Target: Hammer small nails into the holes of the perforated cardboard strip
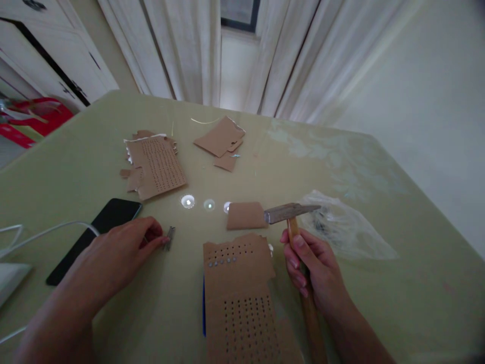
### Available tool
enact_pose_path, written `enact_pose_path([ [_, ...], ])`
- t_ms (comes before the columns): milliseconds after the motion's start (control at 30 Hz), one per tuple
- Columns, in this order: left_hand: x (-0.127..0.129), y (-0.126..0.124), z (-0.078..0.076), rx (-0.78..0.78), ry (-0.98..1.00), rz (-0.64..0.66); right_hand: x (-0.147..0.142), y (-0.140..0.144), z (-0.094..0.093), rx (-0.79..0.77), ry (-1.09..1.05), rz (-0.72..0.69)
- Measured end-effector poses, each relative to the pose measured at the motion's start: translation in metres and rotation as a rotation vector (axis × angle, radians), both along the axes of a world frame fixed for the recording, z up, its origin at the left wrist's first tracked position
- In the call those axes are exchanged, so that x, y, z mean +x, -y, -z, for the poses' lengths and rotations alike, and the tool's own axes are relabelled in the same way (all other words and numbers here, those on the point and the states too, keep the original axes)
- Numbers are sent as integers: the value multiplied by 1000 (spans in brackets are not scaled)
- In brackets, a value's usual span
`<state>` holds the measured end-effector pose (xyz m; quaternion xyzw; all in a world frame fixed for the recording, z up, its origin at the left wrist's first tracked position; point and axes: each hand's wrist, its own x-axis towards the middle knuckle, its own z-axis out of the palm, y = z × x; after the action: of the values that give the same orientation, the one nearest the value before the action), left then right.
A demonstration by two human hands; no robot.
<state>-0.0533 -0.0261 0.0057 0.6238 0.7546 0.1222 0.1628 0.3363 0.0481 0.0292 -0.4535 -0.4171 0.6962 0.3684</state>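
Head view: ragged brown cardboard (pixel 235 280), near the table's (pixel 397 303) front between both hands, shows rows of dark holes and five grey nail heads (pixel 222 262); the right hand (pixel 313 263) wraps round a wooden-handled hammer (pixel 293 227); the left hand (pixel 131 242) touches loose nails (pixel 170 238), its grip unclear; beside it, a black phone (pixel 81 246).

A dark phone (pixel 113 212) lies on the pale green surface (pixel 397 298), a white cable (pixel 76 222) crossing over it; a white object (pixel 11 280) sits near the left edge. Beyond are pale curtains (pixel 189 45), a dark-framed window (pixel 238 10), white cabinet doors (pixel 60 50) and something red (pixel 56 114), its nature unclear
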Motion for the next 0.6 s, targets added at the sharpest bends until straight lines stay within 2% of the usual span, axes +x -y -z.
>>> enact_pose_path([
  [133,-1,1,3,-17,11,-3,0,2,1,-22,-15,-22],
  [267,1,2,5,75,-58,-10,-2,4,2,-51,-20,-35],
  [467,6,0,9,107,-68,87,-5,7,4,-70,-32,-64],
  [600,10,-7,3,160,-117,22,-6,7,5,-69,-30,-70],
])
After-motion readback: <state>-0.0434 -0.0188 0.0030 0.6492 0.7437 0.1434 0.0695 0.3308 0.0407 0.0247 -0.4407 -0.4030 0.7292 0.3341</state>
